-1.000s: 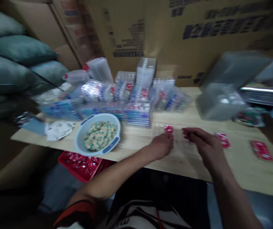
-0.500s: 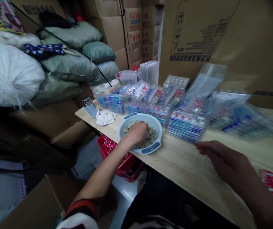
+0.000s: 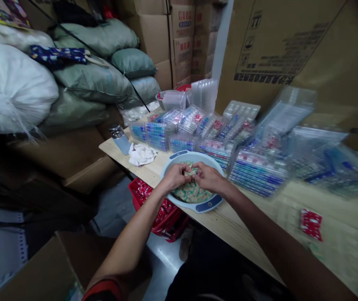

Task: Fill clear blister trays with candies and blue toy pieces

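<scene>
Hands (image 3: 175, 177) nearly touch over the bowl (image 3: 209, 205), fingers curled almost closed; I cannot tell if they grip pieces (image 3: 194, 193). Cloth (image 3: 141, 155) lies at the bowl's ten o'clock.

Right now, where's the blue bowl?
In the head view, the blue bowl sits near centre at the table's front edge, right of the white cloth, under the left hand and right hand.

The right hand (image 3: 209, 177) has shifted from over the table (image 3: 225, 221) to the light-blue basin (image 3: 189, 205). Its fingertips now meet or nearly meet those of the left hand (image 3: 176, 177), which reached the basin half a second earlier. Since the first picture, the view has swung left, bringing the white sack (image 3: 12, 83) into frame.
</scene>
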The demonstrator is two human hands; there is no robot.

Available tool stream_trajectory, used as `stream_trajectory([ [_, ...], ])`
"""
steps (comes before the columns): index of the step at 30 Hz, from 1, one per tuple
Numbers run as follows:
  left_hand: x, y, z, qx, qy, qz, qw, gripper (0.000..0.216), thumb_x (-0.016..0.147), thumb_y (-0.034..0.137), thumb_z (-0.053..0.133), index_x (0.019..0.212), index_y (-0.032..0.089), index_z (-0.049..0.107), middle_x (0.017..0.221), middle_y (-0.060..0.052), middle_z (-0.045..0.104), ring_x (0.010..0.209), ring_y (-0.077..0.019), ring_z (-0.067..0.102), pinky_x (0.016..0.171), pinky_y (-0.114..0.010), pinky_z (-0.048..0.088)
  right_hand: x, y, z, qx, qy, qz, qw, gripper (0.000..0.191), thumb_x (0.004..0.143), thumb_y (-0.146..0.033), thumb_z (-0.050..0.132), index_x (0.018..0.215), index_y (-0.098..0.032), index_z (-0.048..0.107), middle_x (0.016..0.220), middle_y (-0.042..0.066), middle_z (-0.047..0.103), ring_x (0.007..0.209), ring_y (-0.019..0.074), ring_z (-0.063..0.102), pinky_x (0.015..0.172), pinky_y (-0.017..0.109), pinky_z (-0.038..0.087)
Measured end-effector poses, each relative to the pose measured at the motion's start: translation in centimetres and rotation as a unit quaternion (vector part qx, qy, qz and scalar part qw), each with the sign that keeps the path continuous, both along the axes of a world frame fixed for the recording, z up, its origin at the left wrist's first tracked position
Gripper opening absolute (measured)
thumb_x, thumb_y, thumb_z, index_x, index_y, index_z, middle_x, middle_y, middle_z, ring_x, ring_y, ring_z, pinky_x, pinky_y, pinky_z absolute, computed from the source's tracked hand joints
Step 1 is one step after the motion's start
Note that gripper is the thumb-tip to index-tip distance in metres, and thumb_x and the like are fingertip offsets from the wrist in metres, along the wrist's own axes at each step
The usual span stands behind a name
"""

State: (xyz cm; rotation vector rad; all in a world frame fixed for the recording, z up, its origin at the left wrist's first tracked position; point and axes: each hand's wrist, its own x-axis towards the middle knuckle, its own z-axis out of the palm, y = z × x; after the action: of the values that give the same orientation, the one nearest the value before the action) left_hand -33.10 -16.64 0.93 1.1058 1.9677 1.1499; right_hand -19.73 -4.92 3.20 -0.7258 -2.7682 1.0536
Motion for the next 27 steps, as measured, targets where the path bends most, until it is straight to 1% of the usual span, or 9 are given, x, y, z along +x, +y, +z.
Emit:
stream_trajectory([
  [3, 0.0, -0.1, -0.1, 0.053, -0.144, 0.030, 0.988, 0.039, 0.060, 0.035, 0.084, 0.088, 0.014, 0.066, 0.068, 0.004, 0.059, 0.058, -0.0100, 0.049, 0.057, -0.021, 0.039, -0.8, 0.2, -1.3, -0.011, 0.036, -0.036, 0.999, 0.021, 0.088, -0.015, 0.057, 0.109, -0.016, 0.064, 0.081, 0.004, 0.068, 0.072, 0.0193, 0.061, 0.065, 0.027, 0.039],
  [6, 0.0, -0.1, 0.2, 0.076, -0.214, 0.054, 0.972, 0.039, 0.063, 0.035, 0.085, 0.090, 0.012, 0.068, 0.068, 0.001, 0.063, 0.059, -0.0106, 0.053, 0.059, -0.022, 0.043, -1.0, 0.7, -2.5, -0.092, 0.101, -0.067, 0.988, 0.009, 0.087, -0.016, 0.054, 0.092, -0.018, 0.062, 0.071, 0.001, 0.062, 0.067, 0.0179, 0.057, 0.061, 0.027, 0.037],
  [9, -0.1, -0.1, 0.3, 0.099, -0.211, 0.076, 0.969, 0.029, 0.068, 0.030, 0.081, 0.088, 0.012, 0.071, 0.071, 0.000, 0.066, 0.063, -0.0114, 0.056, 0.062, -0.022, 0.044, -1.0, 0.9, -2.8, -0.213, 0.154, -0.086, 0.961, 0.006, 0.084, -0.021, 0.053, 0.084, -0.019, 0.059, 0.064, -0.002, 0.056, 0.060, 0.0161, 0.051, 0.056, 0.026, 0.034],
  [12, -0.2, 0.0, 0.1, 0.107, -0.170, 0.111, 0.973, 0.020, 0.071, 0.026, 0.077, 0.085, 0.012, 0.072, 0.073, 0.000, 0.067, 0.065, -0.0117, 0.057, 0.063, -0.021, 0.043, -0.8, 0.9, -2.3, -0.329, 0.183, -0.092, 0.922, 0.008, 0.081, -0.026, 0.054, 0.081, -0.019, 0.058, 0.062, -0.004, 0.054, 0.056, 0.0137, 0.048, 0.054, 0.025, 0.035],
  [16, -0.2, 0.1, -0.1, 0.092, -0.186, 0.116, 0.971, 0.018, 0.070, 0.024, 0.076, 0.081, 0.011, 0.072, 0.065, 0.000, 0.065, 0.056, -0.0098, 0.053, 0.056, -0.020, 0.041, -0.4, 0.9, -1.4, -0.415, 0.180, -0.082, 0.888, 0.013, 0.079, -0.029, 0.058, 0.082, -0.017, 0.058, 0.062, -0.003, 0.056, 0.052, 0.0111, 0.046, 0.052, 0.023, 0.035],
  [19, -0.1, 0.1, 0.0, 0.088, -0.208, 0.100, 0.969, 0.019, 0.067, 0.025, 0.078, 0.075, 0.010, 0.070, 0.061, 0.000, 0.064, 0.053, -0.0088, 0.053, 0.055, -0.019, 0.042, -0.4, 0.9, -1.4, -0.433, 0.159, -0.060, 0.885, 0.011, 0.078, -0.027, 0.060, 0.082, -0.017, 0.058, 0.060, -0.003, 0.057, 0.050, 0.0107, 0.046, 0.049, 0.022, 0.034],
  [21, 0.0, 0.1, 0.3, 0.083, -0.218, 0.096, 0.968, 0.021, 0.066, 0.028, 0.080, 0.072, 0.011, 0.070, 0.061, 0.000, 0.065, 0.055, -0.0089, 0.055, 0.056, -0.019, 0.045, -0.7, 0.8, -1.7, -0.410, 0.151, -0.055, 0.898, 0.006, 0.078, -0.023, 0.060, 0.080, -0.018, 0.057, 0.059, -0.003, 0.057, 0.050, 0.0109, 0.046, 0.048, 0.021, 0.034],
  [24, 0.1, -0.1, 0.9, 0.065, -0.245, 0.086, 0.964, 0.026, 0.063, 0.031, 0.085, 0.073, 0.011, 0.071, 0.068, -0.003, 0.070, 0.062, -0.0116, 0.064, 0.061, -0.020, 0.051, -1.0, 0.7, -2.1, -0.361, 0.148, -0.076, 0.917, 0.003, 0.080, -0.017, 0.058, 0.081, -0.019, 0.056, 0.059, -0.003, 0.058, 0.052, 0.0117, 0.049, 0.049, 0.021, 0.036],
  [27, 0.2, -0.3, 1.5, 0.065, -0.268, 0.082, 0.958, 0.031, 0.063, 0.034, 0.088, 0.077, 0.011, 0.073, 0.072, -0.005, 0.073, 0.067, -0.0137, 0.068, 0.065, -0.021, 0.055, -1.1, 0.7, -2.2, -0.372, 0.150, -0.079, 0.913, 0.010, 0.079, -0.015, 0.058, 0.088, -0.019, 0.058, 0.059, -0.003, 0.059, 0.054, 0.0125, 0.051, 0.049, 0.021, 0.038],
])
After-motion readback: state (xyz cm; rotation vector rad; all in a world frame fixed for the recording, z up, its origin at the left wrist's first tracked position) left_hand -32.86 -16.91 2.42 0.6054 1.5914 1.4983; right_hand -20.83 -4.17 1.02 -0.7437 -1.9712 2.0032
